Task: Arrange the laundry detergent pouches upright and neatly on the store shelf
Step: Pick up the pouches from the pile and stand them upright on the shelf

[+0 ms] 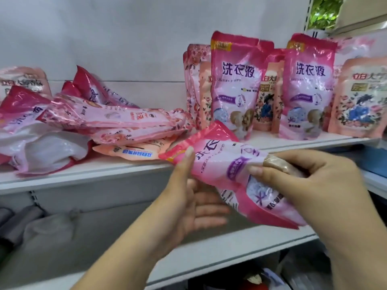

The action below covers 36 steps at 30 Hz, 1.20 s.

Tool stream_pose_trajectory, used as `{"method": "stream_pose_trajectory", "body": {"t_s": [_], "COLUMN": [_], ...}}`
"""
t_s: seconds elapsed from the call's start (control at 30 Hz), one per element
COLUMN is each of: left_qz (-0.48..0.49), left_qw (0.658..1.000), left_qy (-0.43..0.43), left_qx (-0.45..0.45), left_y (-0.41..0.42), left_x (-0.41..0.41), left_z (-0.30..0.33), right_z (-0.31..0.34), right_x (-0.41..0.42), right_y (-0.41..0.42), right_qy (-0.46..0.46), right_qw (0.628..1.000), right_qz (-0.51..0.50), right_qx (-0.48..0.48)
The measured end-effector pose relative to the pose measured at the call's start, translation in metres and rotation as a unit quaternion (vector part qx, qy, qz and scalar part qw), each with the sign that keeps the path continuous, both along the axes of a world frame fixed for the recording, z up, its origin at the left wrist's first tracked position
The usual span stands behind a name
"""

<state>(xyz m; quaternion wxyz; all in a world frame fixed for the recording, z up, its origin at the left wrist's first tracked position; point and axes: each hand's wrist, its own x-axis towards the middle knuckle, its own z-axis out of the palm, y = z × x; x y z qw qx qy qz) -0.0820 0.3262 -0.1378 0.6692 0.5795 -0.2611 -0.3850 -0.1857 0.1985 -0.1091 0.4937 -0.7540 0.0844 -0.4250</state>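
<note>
Pouch bottom behind right hand

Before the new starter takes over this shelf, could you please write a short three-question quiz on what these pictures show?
1. True or false: the pink pouch in the person's hands stands upright on the shelf.
2. Which hand grips the pouch's lower half? A) left hand B) right hand
3. Fill in: the pile of pouches at the shelf's left lies ____, while the two pink pouches at the right stand upright.

Key: 1 false, it is held tilted in front of the shelf edge; 2 B; 3 flat.
</note>
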Motion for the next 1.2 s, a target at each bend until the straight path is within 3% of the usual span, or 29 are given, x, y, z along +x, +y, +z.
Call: {"method": "stream_pose_trajectory", "body": {"t_s": [0.13, 0.2, 0.27, 0.4, 0.53, 0.63, 0.77, 0.83, 0.9, 0.97, 1.03, 1.07, 1.1, 1.2], "left_qz": [0.02, 0.074, 0.131, 0.185, 0.194, 0.165, 0.167, 0.201, 0.239, 0.252, 0.186, 0.144, 0.119, 0.103], "left_qw": [0.992, 0.987, 0.981, 0.969, 0.945, 0.935, 0.893, 0.843, 0.766, 0.674, 0.583, 0.559, 0.556, 0.571], "left_qy": [0.067, 0.082, 0.068, -0.043, -0.202, -0.275, -0.411, -0.496, -0.595, -0.654, -0.643, -0.628, -0.619, -0.621], "left_qx": [-0.104, -0.118, -0.123, -0.155, -0.17, -0.151, -0.074, -0.056, 0.036, 0.233, 0.46, 0.522, 0.542, 0.527], "left_y": [-0.021, -0.028, -0.029, -0.025, -0.019, -0.011, 0.002, 0.015, 0.025, 0.032, 0.038, 0.042, 0.046, 0.054], "left_x": [-0.011, -0.015, -0.016, -0.02, -0.028, -0.02, 0.014, 0.043, 0.072, 0.104, 0.125, 0.129, 0.133, 0.135], "left_z": [-0.012, -0.021, -0.029, -0.033, -0.014, 0.017, 0.067, 0.089, 0.101, 0.103, 0.092, 0.087, 0.082, 0.082], "right_z": [-0.033, -0.048, -0.057, -0.069, -0.066, -0.047, -0.014, 0.003, 0.019, 0.036, 0.053, 0.062, 0.07, 0.091], "right_x": [-0.002, -0.003, -0.008, -0.008, -0.001, 0.017, 0.045, 0.056, 0.067, 0.082, 0.1, 0.111, 0.122, 0.158], "right_y": [0.011, 0.015, 0.014, -0.002, 0.006, 0.007, 0.004, 0.002, 0.001, 0.0, 0.0, 0.001, 0.0, 0.003], "right_qy": [-0.012, 0.016, 0.043, 0.081, 0.06, -0.028, -0.082, -0.108, -0.138, -0.163, -0.184, -0.194, -0.201, -0.209], "right_qw": [1.0, 0.999, 0.998, 0.992, 0.946, 0.966, 0.978, 0.982, 0.982, 0.981, 0.979, 0.976, 0.975, 0.976], "right_qz": [0.004, 0.01, 0.033, 0.04, 0.227, 0.181, 0.123, 0.11, 0.1, 0.089, 0.076, 0.077, 0.074, 0.054], "right_qx": [0.002, -0.036, -0.01, 0.09, 0.224, 0.184, 0.147, 0.109, 0.077, 0.053, 0.051, 0.055, 0.053, 0.032]}}
